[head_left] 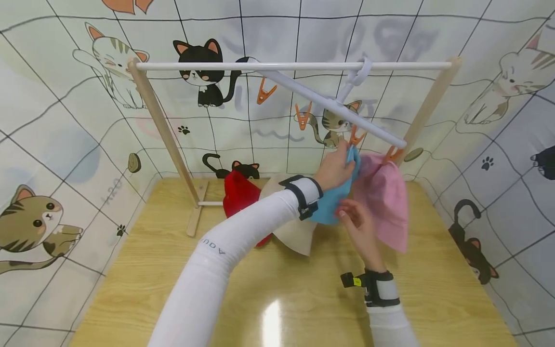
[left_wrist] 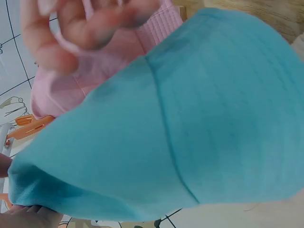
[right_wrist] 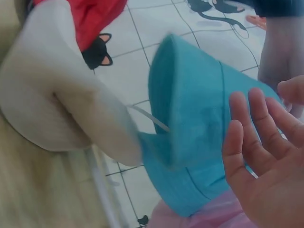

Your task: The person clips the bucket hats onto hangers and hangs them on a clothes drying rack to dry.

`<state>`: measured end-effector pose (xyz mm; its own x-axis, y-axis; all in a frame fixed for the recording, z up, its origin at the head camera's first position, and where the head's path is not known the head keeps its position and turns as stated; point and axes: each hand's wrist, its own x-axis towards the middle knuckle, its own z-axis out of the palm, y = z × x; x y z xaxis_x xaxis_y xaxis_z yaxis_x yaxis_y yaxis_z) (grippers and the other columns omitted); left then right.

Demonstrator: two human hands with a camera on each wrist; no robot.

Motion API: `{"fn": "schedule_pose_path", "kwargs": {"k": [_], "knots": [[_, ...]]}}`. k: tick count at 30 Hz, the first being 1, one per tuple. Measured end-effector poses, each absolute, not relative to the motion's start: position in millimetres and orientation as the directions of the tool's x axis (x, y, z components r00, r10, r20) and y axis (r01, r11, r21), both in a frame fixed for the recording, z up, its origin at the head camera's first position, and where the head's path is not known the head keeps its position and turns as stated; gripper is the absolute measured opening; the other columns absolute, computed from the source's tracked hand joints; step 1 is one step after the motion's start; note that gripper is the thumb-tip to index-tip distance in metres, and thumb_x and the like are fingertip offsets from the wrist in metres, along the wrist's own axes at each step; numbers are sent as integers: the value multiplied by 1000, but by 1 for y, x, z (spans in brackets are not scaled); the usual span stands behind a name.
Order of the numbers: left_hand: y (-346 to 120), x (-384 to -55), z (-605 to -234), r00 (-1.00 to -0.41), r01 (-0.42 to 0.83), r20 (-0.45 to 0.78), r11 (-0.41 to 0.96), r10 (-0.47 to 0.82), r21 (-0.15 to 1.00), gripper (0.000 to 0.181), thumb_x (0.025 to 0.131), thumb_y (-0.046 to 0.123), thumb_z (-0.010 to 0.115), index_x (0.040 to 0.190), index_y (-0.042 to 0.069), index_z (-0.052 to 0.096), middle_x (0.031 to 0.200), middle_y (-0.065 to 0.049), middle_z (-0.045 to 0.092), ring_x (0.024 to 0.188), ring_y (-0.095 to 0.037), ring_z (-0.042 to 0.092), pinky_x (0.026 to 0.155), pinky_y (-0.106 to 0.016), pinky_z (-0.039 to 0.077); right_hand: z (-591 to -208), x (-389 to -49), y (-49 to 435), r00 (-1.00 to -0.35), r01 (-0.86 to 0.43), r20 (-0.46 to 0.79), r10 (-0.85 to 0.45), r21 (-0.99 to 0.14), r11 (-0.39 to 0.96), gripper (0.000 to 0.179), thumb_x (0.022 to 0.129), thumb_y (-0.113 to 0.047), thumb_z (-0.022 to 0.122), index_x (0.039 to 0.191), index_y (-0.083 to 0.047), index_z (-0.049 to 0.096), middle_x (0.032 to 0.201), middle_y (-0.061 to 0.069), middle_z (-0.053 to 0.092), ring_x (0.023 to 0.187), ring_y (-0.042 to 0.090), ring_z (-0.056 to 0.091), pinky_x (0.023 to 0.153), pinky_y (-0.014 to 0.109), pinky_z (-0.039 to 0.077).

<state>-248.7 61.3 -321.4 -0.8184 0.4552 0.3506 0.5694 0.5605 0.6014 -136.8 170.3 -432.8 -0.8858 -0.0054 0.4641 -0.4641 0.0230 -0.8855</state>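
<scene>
My left hand (head_left: 334, 168) pinches the top of a light-blue bucket hat (head_left: 331, 205), just below an orange clip (head_left: 356, 137) on the hanger. In the left wrist view the blue hat (left_wrist: 156, 123) hangs from the fingers and fills most of the picture. Close to the hat's lower edge, my right hand (head_left: 360, 226) has relaxed, slightly bent fingers. The right wrist view shows that palm (right_wrist: 270, 175) turned up beside the blue hat (right_wrist: 202, 99), holding nothing. A pink bucket hat (head_left: 383, 202) hangs from another orange clip (head_left: 392, 154) at the hanger's right end.
The tilted white hanger (head_left: 303, 91) hooks over the white rail (head_left: 208, 66) of a wooden-legged rack (head_left: 162, 130). Two more orange clips hang along it. A beige hat (head_left: 295, 236) and a red hat (head_left: 238, 195) are at the left, low by the wooden tabletop (head_left: 165, 270).
</scene>
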Motion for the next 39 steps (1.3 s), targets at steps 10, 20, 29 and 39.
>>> {"fn": "schedule_pose_path", "kwargs": {"k": [10,20,29,39], "knots": [[47,-248,-340,-787,582,314,472,530,662,51,95,13,56,137,0,31,97,-14,58,77,-20,59,65,-27,48,-460,-114,153,-915,-399,396,-69,-917,27,19,94,11,50,111,16,55,95,32,57,86,12,62,78,26,51],[27,-246,-373,-787,536,210,474,580,699,59,91,18,61,136,0,28,101,-11,53,87,-19,55,75,-28,46,-482,-100,146,-921,-373,363,-141,-926,54,17,95,9,50,109,17,55,92,32,58,82,18,61,73,26,51],[0,-251,-401,-840,436,112,539,531,721,78,87,28,69,143,-3,26,128,-17,51,112,-22,53,95,-31,42,-493,-91,150,-956,-286,278,-97,-955,84,16,97,5,51,110,13,57,89,26,60,81,14,62,73,29,51],[-10,-241,-429,-857,425,98,586,506,690,87,89,34,68,148,-4,17,140,-24,43,126,-30,46,103,-34,36,-499,-82,148,-949,-300,293,-116,-953,46,18,97,5,49,111,14,55,90,27,60,81,15,62,72,29,51]]}}
